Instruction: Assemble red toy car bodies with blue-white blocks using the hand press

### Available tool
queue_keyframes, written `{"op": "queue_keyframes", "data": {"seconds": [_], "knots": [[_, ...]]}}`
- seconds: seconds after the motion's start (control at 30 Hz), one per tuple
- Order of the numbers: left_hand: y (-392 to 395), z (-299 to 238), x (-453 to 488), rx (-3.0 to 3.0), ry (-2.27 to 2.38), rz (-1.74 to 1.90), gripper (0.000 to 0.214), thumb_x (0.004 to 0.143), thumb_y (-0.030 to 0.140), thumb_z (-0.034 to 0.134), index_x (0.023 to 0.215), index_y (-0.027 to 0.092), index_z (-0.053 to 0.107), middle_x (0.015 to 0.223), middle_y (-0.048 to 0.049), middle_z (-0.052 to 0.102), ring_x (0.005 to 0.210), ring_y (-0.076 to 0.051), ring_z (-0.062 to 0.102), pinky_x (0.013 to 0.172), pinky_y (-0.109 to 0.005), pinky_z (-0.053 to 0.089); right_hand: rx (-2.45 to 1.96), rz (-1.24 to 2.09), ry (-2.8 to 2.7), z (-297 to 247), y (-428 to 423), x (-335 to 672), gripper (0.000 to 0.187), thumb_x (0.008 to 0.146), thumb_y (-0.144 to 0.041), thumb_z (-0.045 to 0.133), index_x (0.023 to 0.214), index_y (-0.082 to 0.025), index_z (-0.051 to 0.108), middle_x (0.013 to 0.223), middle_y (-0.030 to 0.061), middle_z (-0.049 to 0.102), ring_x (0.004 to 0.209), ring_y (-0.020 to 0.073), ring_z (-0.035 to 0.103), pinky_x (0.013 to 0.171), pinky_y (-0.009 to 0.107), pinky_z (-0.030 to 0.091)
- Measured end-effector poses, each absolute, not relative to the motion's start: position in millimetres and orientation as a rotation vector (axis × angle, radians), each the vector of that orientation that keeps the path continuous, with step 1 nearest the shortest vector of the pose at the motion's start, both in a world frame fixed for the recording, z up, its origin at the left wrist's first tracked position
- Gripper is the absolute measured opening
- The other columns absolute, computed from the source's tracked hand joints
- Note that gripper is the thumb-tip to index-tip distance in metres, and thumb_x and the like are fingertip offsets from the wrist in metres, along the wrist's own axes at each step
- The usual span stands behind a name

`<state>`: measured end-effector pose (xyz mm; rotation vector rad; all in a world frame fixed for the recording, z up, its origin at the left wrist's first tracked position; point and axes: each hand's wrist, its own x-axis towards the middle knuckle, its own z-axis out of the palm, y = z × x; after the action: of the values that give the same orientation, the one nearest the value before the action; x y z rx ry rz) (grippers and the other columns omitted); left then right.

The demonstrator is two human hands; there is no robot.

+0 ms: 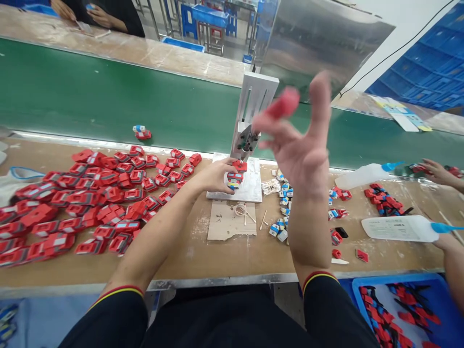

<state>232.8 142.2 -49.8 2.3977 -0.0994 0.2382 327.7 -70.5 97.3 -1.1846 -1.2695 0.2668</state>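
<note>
My left hand is closed around a small red-white-and-blue plastic toy piece, held under the head of a metal hand press. A red part sits directly on top of that piece, below the press tip. The press stands on a pale base plate. Raised beside the press upright, my right hand is smeared by motion, its fingers spread. A blurred red, rounded thing shows at its fingers; whether it is touched, I cannot tell.
Red toy shells are heaped at left. White-and-blue parts, cotton swabs and squeeze bottles lie right. A green belt runs behind. Co-workers' hands show at far right and top left. A blue tray stands lower right.
</note>
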Motion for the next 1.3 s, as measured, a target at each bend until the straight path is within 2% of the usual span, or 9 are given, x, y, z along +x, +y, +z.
{"op": "queue_keyframes", "data": {"seconds": [0.1,0.17,0.23,0.27,0.33,0.47,0.73,0.97,1.3], "knots": [[143,-48,233,2.421,-0.094,0.237,0.054,0.059,0.034,0.099,0.110,0.024,0.083,0.155,-0.0126,0.063,0.131,-0.039,0.069,0.113,-0.053,0.058,-1.171,-0.042,-1.192,111,-49,350,0.060,0.096,-0.071,0.061,0.148,-0.041,0.056,0.148,-0.0071,0.069,0.148,0.0203,0.063,0.112,0.037,0.057],[143,-46,233,2.423,-0.088,0.235,0.056,0.058,0.036,0.099,0.110,0.023,0.084,0.154,-0.0135,0.064,0.131,-0.039,0.070,0.112,-0.053,0.058,-1.312,-0.241,-1.053,88,-44,367,0.036,0.100,-0.053,0.072,0.130,-0.035,0.066,0.140,0.0001,0.072,0.136,0.0202,0.070,0.101,0.031,0.063],[143,-45,233,2.407,-0.088,0.236,0.056,0.058,0.036,0.099,0.111,0.023,0.084,0.154,-0.0144,0.064,0.131,-0.040,0.070,0.112,-0.053,0.058,-1.489,-0.227,-0.965,48,-45,381,0.012,0.099,-0.037,0.069,0.103,-0.026,0.070,0.107,0.0041,0.076,0.107,0.0183,0.075,0.088,0.031,0.064],[142,-44,233,2.395,-0.088,0.239,0.056,0.057,0.035,0.100,0.110,0.023,0.084,0.153,-0.0145,0.065,0.131,-0.041,0.070,0.112,-0.053,0.058,-1.593,-0.135,-0.935,25,-46,387,0.012,0.096,-0.034,0.069,0.092,-0.023,0.069,0.095,0.0038,0.075,0.096,0.0179,0.074,0.083,0.032,0.063],[142,-42,233,2.367,-0.095,0.255,0.055,0.057,0.034,0.100,0.109,0.023,0.085,0.151,-0.0136,0.067,0.129,-0.040,0.071,0.111,-0.052,0.058,-1.754,0.168,-0.942,-16,-48,392,0.018,0.085,-0.034,0.077,0.096,-0.021,0.070,0.097,0.0054,0.077,0.088,0.0190,0.072,0.076,0.034,0.061],[140,-38,231,2.300,-0.110,0.297,0.051,0.058,0.035,0.099,0.105,0.025,0.086,0.146,-0.0105,0.071,0.121,-0.037,0.075,0.108,-0.050,0.060,-1.679,0.528,-1.008,-64,-43,388,0.048,0.077,-0.043,0.083,0.116,-0.019,0.070,0.122,0.0129,0.080,0.107,0.0253,0.075,0.084,0.038,0.061],[133,-43,226,2.217,-0.076,0.201,0.053,0.069,0.038,0.095,0.117,0.021,0.082,0.148,-0.0140,0.069,0.135,-0.038,0.068,0.120,-0.056,0.052,-1.606,0.505,-1.039,-77,-46,373,0.036,0.092,-0.049,0.075,0.116,-0.023,0.069,0.120,0.0119,0.081,0.114,0.0291,0.077,0.101,0.047,0.062],[131,-43,226,2.235,-0.069,0.214,0.052,0.068,0.037,0.096,0.116,0.020,0.083,0.149,-0.0157,0.067,0.134,-0.037,0.069,0.119,-0.055,0.053,-1.624,0.441,-1.041,-87,-47,374,0.045,0.092,-0.058,0.075,0.118,-0.022,0.071,0.126,0.0148,0.078,0.121,0.0322,0.073,0.112,0.053,0.057],[134,37,198,2.453,-0.387,0.121,0.040,0.071,0.032,0.092,0.110,0.025,0.083,0.143,-0.0081,0.074,0.124,-0.033,0.074,0.109,-0.043,0.059,-1.625,0.371,-1.036,-91,-46,369,0.041,0.095,-0.058,0.073,0.116,-0.023,0.073,0.115,0.0105,0.080,0.109,0.0284,0.074,0.101,0.049,0.062]]}}
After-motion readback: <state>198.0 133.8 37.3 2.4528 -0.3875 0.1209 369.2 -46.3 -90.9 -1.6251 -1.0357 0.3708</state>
